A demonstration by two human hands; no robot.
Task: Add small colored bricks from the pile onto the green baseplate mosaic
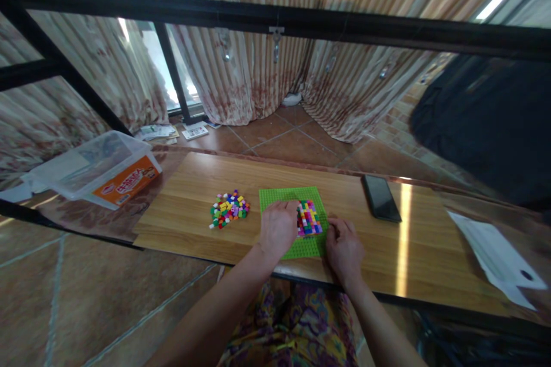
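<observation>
- Left hand (pixel 278 228) is resting curled on the green baseplate (pixel 287 198), fingers touching the brick patch (pixel 309 218); right hand (pixel 343 249) is lying loosely closed, empty, at the plate's corner near the desk's (pixel 193 180) front edge.
- The bricks are probably light, rigid and small; pinching their sides looks best.
- Loose bricks (pixel 229 209) are lying just left of the plate.

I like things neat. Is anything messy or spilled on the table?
Nothing is spilled. The loose bricks lie in a jumbled heap left of the green baseplate, but nothing looks broken or tipped over.

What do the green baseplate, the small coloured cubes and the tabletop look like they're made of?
Green baseplate: likely plastic, finely studded and matte. Small coloured cubes: probably moulded plastic, in bright solid colours. Tabletop: wood or wood-look laminate, with visible grain and a glossy glare streak.
</observation>
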